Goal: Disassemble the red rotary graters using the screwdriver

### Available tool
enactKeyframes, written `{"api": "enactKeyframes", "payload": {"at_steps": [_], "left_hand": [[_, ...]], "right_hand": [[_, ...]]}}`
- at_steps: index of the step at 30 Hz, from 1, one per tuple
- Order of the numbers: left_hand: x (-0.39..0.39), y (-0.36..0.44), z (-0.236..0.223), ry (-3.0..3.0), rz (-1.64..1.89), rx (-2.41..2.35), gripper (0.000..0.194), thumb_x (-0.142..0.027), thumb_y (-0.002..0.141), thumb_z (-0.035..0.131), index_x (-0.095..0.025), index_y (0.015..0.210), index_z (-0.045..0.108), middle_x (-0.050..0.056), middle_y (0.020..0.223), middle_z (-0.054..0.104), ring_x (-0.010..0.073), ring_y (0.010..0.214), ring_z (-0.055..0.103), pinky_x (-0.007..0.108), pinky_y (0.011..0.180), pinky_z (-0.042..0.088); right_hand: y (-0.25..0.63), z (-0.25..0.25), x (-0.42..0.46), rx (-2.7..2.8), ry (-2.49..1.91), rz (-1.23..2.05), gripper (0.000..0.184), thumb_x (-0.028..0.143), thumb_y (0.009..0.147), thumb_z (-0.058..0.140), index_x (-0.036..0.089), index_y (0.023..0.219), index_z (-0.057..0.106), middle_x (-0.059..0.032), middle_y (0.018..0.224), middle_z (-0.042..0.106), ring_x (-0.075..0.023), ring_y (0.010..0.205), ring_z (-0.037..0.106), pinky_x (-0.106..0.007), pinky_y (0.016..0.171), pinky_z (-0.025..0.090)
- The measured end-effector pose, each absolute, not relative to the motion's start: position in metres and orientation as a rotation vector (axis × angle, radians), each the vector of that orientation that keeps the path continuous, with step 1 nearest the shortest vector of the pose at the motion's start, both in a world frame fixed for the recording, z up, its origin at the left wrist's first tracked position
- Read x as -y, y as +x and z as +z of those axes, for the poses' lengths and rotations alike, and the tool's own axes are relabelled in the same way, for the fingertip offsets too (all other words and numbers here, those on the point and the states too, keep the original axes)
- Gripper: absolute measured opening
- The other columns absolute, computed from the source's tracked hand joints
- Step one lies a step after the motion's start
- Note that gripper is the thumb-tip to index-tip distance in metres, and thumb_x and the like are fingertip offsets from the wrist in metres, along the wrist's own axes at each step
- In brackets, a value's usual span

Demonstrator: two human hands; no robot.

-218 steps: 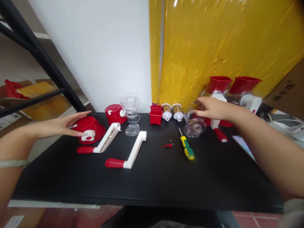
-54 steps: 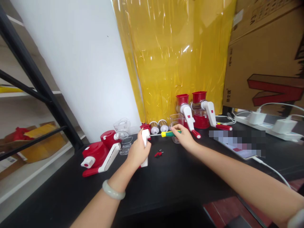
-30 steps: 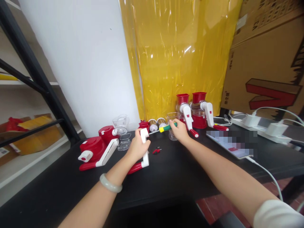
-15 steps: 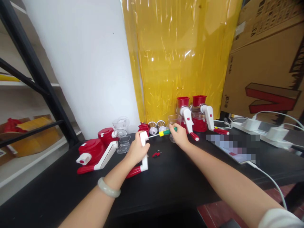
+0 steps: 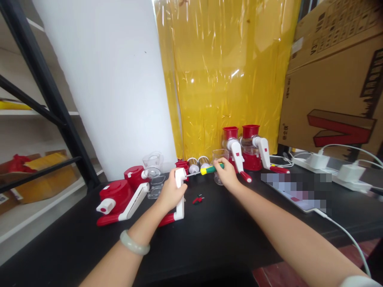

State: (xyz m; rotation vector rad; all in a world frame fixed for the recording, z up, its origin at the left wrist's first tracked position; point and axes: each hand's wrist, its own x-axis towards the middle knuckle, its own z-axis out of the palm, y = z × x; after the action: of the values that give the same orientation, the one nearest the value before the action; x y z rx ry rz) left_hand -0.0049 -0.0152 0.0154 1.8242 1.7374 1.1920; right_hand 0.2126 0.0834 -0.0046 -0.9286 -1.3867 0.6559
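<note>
My left hand [image 5: 171, 192] is closed round a white crank handle [image 5: 180, 194] with a red grip, holding it upright on the black table [image 5: 209, 235]. My right hand [image 5: 226, 174] grips a green and yellow screwdriver [image 5: 209, 169], held level with its metal tip at the top end of the crank. A small red part with screws [image 5: 196, 199] lies on the table between my hands. A clear cup [image 5: 218, 156] stands just behind my right hand.
At the left lie a red base [image 5: 115, 193] with a second white crank [image 5: 131, 202], a red lid and clear housings [image 5: 153, 166]. Two metal drums [image 5: 198, 164] and two assembled red grinders [image 5: 245, 147] stand at the yellow sheet. A tablet, chargers and cardboard boxes fill the right.
Since several seconds ago my hands left the red base and clear cup and took up the crank and screwdriver. In the last second they stay almost still; the view shifts slightly.
</note>
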Motion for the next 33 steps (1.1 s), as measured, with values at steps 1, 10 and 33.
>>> {"api": "enactKeyframes", "payload": {"at_steps": [1, 10, 33], "left_hand": [[0.015, -0.005, 0.015, 1.861, 1.185, -1.752, 0.054, -0.017, 0.077, 0.055, -0.023, 0.13, 0.042, 0.001, 0.084, 0.067, 0.0176, 0.056, 0.066, 0.028, 0.055, 0.052], [0.015, -0.004, 0.016, 1.852, 1.204, -1.759, 0.052, -0.016, 0.075, 0.054, -0.022, 0.126, 0.043, 0.0, 0.086, 0.064, 0.0175, 0.058, 0.067, 0.03, 0.06, 0.054], [0.029, -0.014, 0.041, 2.359, 0.889, -1.438, 0.007, -0.025, 0.084, 0.059, -0.018, 0.086, 0.062, 0.002, 0.084, 0.068, 0.0207, 0.078, 0.063, 0.032, 0.074, 0.048]], "right_hand": [[0.214, -0.004, -0.083, 1.39, -0.924, 0.589, 0.04, 0.061, 0.08, 0.058, 0.022, 0.073, 0.056, -0.0015, 0.067, 0.063, -0.0178, 0.064, 0.058, -0.031, 0.063, 0.044], [0.204, -0.002, -0.082, 1.222, -0.846, 0.94, 0.05, 0.068, 0.068, 0.07, 0.024, 0.08, 0.052, 0.008, 0.049, 0.046, -0.0109, 0.04, 0.041, -0.024, 0.041, 0.029], [0.182, 0.032, -0.043, 1.773, -0.7, 0.741, 0.032, 0.055, 0.086, 0.061, 0.023, 0.088, 0.059, 0.0013, 0.074, 0.065, -0.0145, 0.059, 0.057, -0.029, 0.062, 0.046]]}}
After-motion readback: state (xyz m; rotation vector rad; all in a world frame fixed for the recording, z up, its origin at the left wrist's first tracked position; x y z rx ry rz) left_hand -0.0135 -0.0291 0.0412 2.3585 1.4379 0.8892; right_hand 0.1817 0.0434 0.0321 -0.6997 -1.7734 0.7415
